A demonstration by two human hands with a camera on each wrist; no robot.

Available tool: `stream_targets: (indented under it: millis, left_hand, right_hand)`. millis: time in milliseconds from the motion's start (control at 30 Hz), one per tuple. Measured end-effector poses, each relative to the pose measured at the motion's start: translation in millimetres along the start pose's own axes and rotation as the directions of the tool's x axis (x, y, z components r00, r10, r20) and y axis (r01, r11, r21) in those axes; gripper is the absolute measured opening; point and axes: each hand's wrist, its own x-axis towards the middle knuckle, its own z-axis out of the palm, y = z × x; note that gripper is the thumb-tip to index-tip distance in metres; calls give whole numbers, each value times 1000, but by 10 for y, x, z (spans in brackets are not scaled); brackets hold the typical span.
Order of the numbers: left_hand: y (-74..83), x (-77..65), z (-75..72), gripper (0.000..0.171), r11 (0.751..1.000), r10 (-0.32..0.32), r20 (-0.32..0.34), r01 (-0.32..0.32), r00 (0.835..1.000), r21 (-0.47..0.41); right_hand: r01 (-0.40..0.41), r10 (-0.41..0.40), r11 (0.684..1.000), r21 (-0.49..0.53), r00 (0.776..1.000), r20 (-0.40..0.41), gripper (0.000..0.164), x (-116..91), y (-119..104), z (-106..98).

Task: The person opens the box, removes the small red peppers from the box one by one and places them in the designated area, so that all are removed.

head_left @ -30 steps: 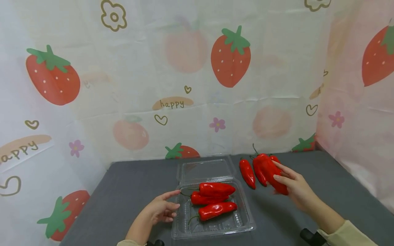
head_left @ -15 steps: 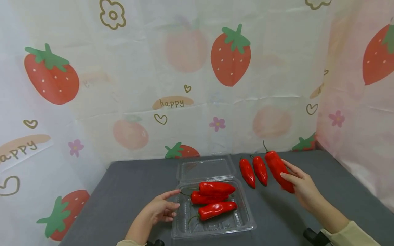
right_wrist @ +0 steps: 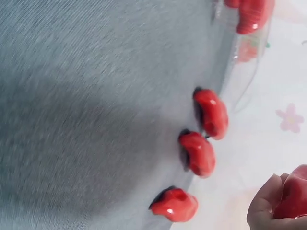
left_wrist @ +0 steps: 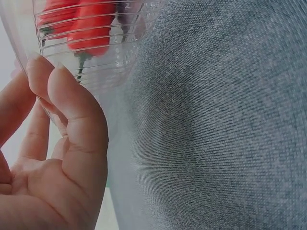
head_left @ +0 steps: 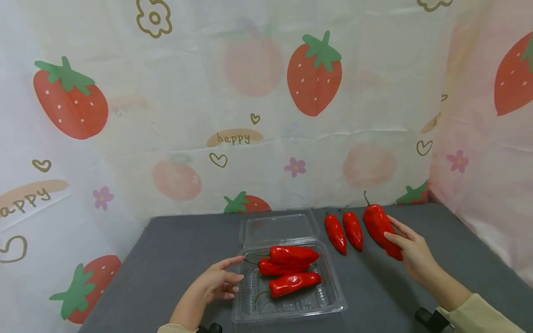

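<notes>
My right hand [head_left: 410,247] holds a long red pepper [head_left: 376,226] above the table's right side, stem pointing up and away. My left hand [head_left: 216,282] is at the left rim of a clear plastic clamshell box [head_left: 287,315]; in the left wrist view its fingertips [left_wrist: 67,88] pinch the rim. Several red peppers lie in the box, among them a front pepper [head_left: 294,283] and a back pepper [head_left: 293,255]. Two red peppers lie on the table right of the box, a left pepper [head_left: 335,233] and a right pepper [head_left: 353,230]. The right wrist view shows a third loose pepper [right_wrist: 175,205], hidden in the head view.
The box's clear lid [head_left: 280,229] lies folded back behind it. A grey cloth [head_left: 183,240] covers the table. Behind rises a fabric backdrop [head_left: 187,92] printed with strawberries, with another panel [head_left: 479,194] at the right.
My right hand has moved right with its pepper, away from the loose peppers, uncovering the two on the table. The left hand stays at the box rim.
</notes>
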Motion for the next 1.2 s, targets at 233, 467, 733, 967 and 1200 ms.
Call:
stream_targets:
  millis: [233, 467, 733, 967, 1200]
  left_hand:
    - [3, -3, -2, 60, 1000, -2, 4, 2, 1000, 2]
    - [3, -18, -3, 60, 1000, -10, -2, 10, 1000, 3]
    - [17, -11, -10, 60, 1000, -10, 9, 10, 1000, -4]
    - [8, -7, -21, 60, 1000, -14, 2, 14, 1000, -2]
    - [14, -5, -25, 60, 1000, -14, 1, 14, 1000, 0]
  right_hand:
    - [19, -19, 1000, -13, 1000, -8, 57, 56, 7, -61]
    - [6, -8, 997, -75, 1000, -22, 70, 95, 7, -125]
    - [-53, 48, 997, -56, 996, -81, 74, 186, 51, -230]
    - [-154, 148, 987, -36, 980, -132, 73, 317, 114, -281]
    - [-207, 179, 975, -83, 949, -260, 68, 487, 174, -326]
